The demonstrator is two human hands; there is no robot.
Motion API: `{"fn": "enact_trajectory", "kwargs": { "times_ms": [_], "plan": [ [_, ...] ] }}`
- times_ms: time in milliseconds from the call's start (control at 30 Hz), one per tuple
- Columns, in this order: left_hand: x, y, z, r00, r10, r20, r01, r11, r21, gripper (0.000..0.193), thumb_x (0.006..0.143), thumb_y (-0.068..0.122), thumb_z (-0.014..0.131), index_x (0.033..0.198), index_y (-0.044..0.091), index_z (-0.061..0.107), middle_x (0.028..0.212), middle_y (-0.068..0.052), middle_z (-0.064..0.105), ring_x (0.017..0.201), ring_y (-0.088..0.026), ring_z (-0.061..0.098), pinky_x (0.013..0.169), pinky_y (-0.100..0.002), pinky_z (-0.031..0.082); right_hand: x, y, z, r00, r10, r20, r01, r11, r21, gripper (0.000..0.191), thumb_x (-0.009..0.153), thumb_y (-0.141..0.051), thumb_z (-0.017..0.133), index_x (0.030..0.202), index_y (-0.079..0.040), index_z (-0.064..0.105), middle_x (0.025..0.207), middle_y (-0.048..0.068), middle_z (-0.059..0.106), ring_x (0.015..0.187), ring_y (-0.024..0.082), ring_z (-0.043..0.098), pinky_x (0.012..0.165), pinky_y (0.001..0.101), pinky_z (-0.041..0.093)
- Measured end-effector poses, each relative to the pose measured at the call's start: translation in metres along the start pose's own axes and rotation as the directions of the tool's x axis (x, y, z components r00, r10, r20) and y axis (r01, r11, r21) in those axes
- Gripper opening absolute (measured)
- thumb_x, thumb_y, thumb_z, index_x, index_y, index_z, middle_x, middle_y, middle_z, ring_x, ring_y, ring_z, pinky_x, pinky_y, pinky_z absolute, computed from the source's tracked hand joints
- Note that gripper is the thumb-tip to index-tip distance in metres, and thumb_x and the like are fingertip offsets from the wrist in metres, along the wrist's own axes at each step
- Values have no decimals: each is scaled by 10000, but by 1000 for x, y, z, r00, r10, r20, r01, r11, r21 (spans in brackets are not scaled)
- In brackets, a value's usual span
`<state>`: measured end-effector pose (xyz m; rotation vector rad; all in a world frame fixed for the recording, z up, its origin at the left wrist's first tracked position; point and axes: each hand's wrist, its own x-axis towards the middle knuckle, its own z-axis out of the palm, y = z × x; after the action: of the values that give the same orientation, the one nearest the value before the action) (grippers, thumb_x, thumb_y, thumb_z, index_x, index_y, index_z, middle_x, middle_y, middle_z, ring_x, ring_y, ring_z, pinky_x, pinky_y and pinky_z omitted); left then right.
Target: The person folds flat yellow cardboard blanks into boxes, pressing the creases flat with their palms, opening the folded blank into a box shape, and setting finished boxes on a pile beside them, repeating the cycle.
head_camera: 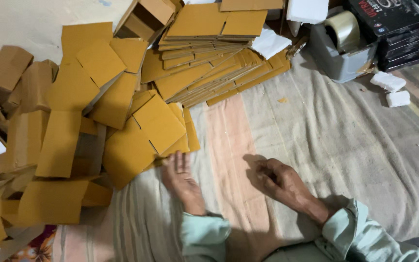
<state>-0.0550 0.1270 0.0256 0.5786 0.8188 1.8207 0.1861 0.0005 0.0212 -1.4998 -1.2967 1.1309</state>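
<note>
My left hand (180, 178) lies flat on the striped cloth (326, 140), fingers spread, its tips touching the lower edge of a flattened yellow-brown cardboard box (144, 133) at the front of a loose pile. My right hand (280, 182) rests on the cloth to the right, fingers curled loosely, and holds nothing that I can see. Both wrists come out of pale green sleeves at the bottom of the view.
A spread stack of flat cardboard blanks (209, 63) lies at the top middle. Folded brown boxes (6, 68) crowd the left side. A grey tape dispenser (340, 43), black packages (403, 29) and white foam pieces (389, 82) sit at the top right.
</note>
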Motion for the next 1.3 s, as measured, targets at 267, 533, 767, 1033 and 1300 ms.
{"fn": "enact_trajectory", "kwargs": {
  "times_ms": [267,533,767,1033,1300],
  "plan": [
    [62,48,-6,949,-259,-177,252,966,-59,446,996,534,668,859,137,517,729,40,555,641,-81,537,618,-228,484,0,-9,1,1000,-12,-24,8,987,-158,332,892,-152,647,1203,-37,659,964,129,738,788,213,696,707,357,559],
    [45,46,-10,959,-284,18,283,948,-146,281,1047,354,620,833,183,557,637,94,454,522,-21,409,488,-185,374,2,2,1,999,14,-52,-15,1000,-22,442,922,-269,621,1284,-16,612,1053,126,732,885,224,704,766,364,577],
    [-106,-14,-1,855,-503,-127,499,864,-63,172,993,231,664,869,124,610,701,25,549,570,-75,487,474,-209,364,-1,15,-26,990,-100,-96,133,490,862,603,926,-400,577,1448,-105,510,1204,95,686,1071,231,706,933,367,586],
    [-155,-17,-31,963,-34,267,-144,772,619,288,980,133,646,1180,-73,672,908,-92,682,774,-123,622,674,-272,528,-28,29,-105,956,148,-252,27,814,580,334,956,-55,654,1266,69,653,1117,146,746,953,206,687,859,350,538],
    [-87,-36,-67,871,-212,444,486,226,-844,555,1109,385,474,1342,-115,534,1275,-149,588,1193,-238,541,1138,-404,401,-39,46,-97,974,-6,-227,151,763,629,391,1015,-131,550,1380,4,578,1284,115,645,1151,189,626,1003,379,504]
  ]
}}
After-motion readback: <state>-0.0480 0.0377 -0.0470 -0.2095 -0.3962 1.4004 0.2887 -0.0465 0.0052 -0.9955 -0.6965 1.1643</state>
